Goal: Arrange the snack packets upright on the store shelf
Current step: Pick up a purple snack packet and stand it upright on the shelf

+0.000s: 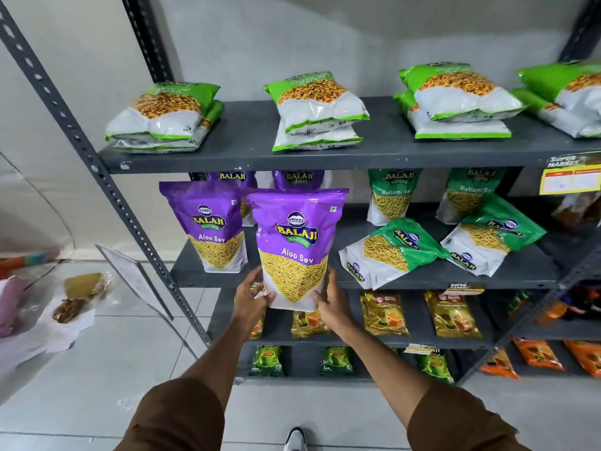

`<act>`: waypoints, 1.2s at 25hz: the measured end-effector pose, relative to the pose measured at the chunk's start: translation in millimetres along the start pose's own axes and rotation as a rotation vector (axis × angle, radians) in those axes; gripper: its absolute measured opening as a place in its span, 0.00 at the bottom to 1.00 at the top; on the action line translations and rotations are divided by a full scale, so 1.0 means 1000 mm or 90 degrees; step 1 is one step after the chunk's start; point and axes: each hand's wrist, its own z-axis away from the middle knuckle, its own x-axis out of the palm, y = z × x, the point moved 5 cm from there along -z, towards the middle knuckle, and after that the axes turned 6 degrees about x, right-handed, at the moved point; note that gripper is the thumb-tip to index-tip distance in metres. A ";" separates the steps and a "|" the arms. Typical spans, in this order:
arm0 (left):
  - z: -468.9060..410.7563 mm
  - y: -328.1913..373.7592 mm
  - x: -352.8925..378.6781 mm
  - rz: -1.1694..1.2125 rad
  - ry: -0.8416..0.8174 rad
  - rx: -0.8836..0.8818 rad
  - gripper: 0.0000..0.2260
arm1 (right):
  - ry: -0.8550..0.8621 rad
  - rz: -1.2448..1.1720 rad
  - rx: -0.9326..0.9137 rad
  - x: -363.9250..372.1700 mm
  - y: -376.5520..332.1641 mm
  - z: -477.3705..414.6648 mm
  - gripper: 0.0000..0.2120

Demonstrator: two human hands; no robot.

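Observation:
I hold a purple Aloo Sev packet (294, 242) upright in front of the middle shelf (455, 277), its bottom just below the shelf's front edge. My left hand (252, 296) grips its lower left corner and my right hand (328, 299) its lower right. Another purple Aloo Sev packet (208, 226) stands upright on the shelf to the left, with two more purple packets behind. To the right, two green Ratlami Sev packets (390, 195) stand at the back, while two others (392, 250) lie tilted on their sides at the front.
The top shelf (247, 156) carries flat stacks of green-and-white packets (320, 110). Lower shelves hold gold tea packs (383, 314), green packs and orange packs. A slotted upright post (107, 177) borders the rack on the left. Bags and paper lie on the tiled floor (74, 297).

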 end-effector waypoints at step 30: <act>-0.135 -0.050 0.044 -0.401 0.166 0.035 0.27 | 0.064 -0.020 0.117 0.014 0.044 -0.132 0.35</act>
